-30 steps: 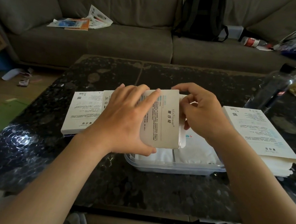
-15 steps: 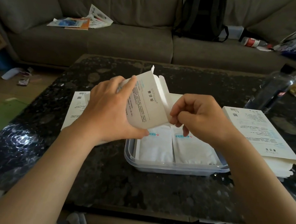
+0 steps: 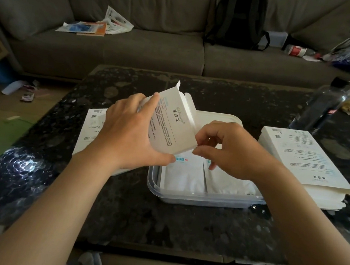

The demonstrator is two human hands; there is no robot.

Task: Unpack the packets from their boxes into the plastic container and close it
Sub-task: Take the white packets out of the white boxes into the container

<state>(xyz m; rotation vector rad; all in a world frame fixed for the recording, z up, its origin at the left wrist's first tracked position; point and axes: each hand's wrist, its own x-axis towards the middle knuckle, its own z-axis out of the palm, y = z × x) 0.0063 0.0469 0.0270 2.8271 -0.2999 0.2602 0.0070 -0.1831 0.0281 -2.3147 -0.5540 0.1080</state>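
- The left hand point(image 3: 126, 137), at the middle of the frame, grips a white box point(image 3: 170, 125). Its fingers wrap the box's upper left face and its thumb sits under the lower edge.
- The white box is held tilted above the far left part of the plastic container point(image 3: 201, 200), with its open flaps pointing up and away.
- The right hand point(image 3: 232, 153), just right of centre, has its fingers curled. Thumb and forefinger pinch the box's lower right corner. Whether a packet is also between them cannot be told.
- The plastic container sits low at centre on the dark counter point(image 3: 160, 223), uncovered. Two white packets point(image 3: 183, 176) lie side by side inside it.
- A pale lid point(image 3: 225, 117) lies flat just behind the container.
- More boxes point(image 3: 90, 127) lie at centre left, partly hidden by the left hand.
- A stack of flattened boxes point(image 3: 305, 161) lies at the right.
- A dark bottle point(image 3: 321, 109) stands at the upper right.
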